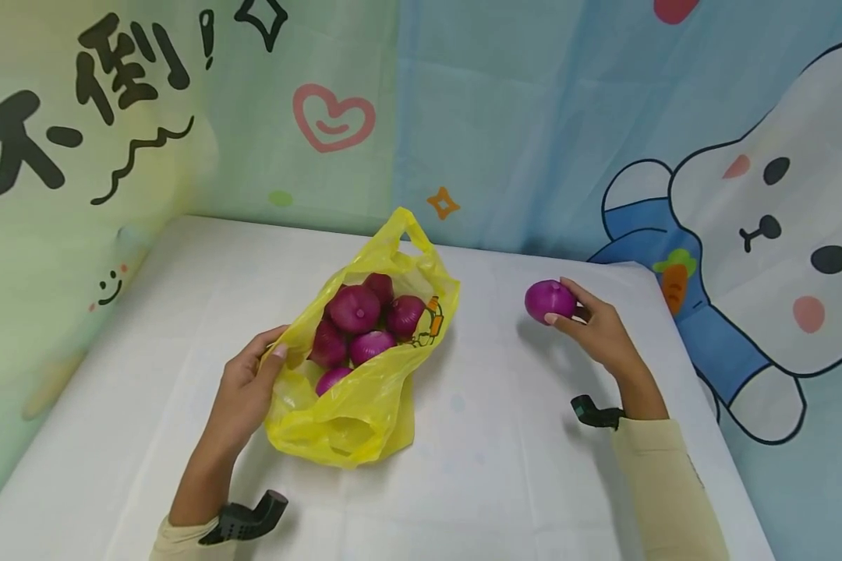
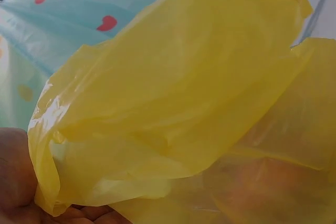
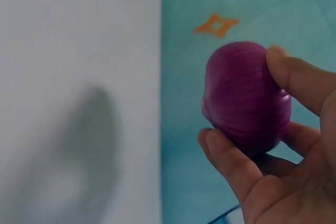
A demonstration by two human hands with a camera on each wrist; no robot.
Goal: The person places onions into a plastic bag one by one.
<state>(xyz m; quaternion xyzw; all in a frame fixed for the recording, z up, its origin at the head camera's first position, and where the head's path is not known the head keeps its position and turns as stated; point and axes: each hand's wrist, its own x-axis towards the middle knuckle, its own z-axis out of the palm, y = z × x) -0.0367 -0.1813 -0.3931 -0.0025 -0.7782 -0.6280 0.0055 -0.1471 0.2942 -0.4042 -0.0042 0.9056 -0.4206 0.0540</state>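
Note:
In the head view a yellow plastic bag (image 1: 386, 405) lies on the table with its mouth spread, and several red onions (image 1: 355, 309) show inside it. My left hand (image 1: 247, 389) pinches the bag's left rim between thumb and fingers. Seen from the left wrist, the yellow film (image 2: 173, 87) fills most of the picture and covers part of that hand (image 2: 16, 171). Off to the right, my right hand (image 1: 599, 327) grips a single red onion (image 1: 550, 300) above the table. The right wrist view shows this onion (image 3: 244, 95) held between the thumb and the fingers.
A white-covered table (image 1: 484, 467) spreads beneath the bag and both hands. Behind it hangs a printed cloth backdrop (image 1: 505, 117) with cartoon drawings, meeting the table's back edge. The bag's upright handle loop (image 1: 401, 222) rises near that edge.

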